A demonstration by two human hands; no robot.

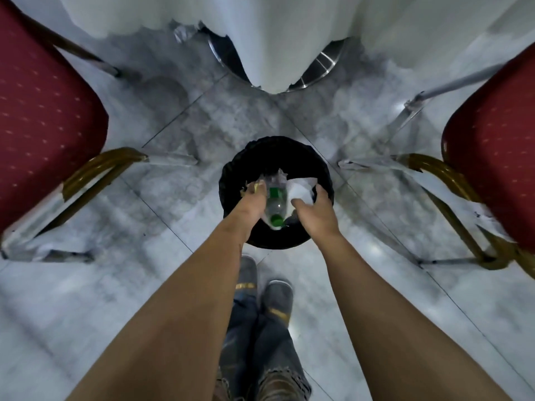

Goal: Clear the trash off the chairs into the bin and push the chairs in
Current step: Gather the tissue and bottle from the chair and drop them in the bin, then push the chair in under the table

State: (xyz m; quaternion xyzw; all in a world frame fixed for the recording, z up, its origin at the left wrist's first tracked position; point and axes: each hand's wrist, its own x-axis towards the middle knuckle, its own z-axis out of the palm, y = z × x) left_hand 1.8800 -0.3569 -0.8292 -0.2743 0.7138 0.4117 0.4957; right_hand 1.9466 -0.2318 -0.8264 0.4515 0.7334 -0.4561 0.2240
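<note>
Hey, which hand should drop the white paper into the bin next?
Right. The right hand already grips the white paper directly over the bin; the left hand holds a wrapper beside the plastic bottle.

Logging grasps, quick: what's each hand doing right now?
Left hand: grips a yellowish wrapper over the bin.
Right hand: grips crumpled white paper.
Plastic bottle between them: holder cannot be told.
</note>
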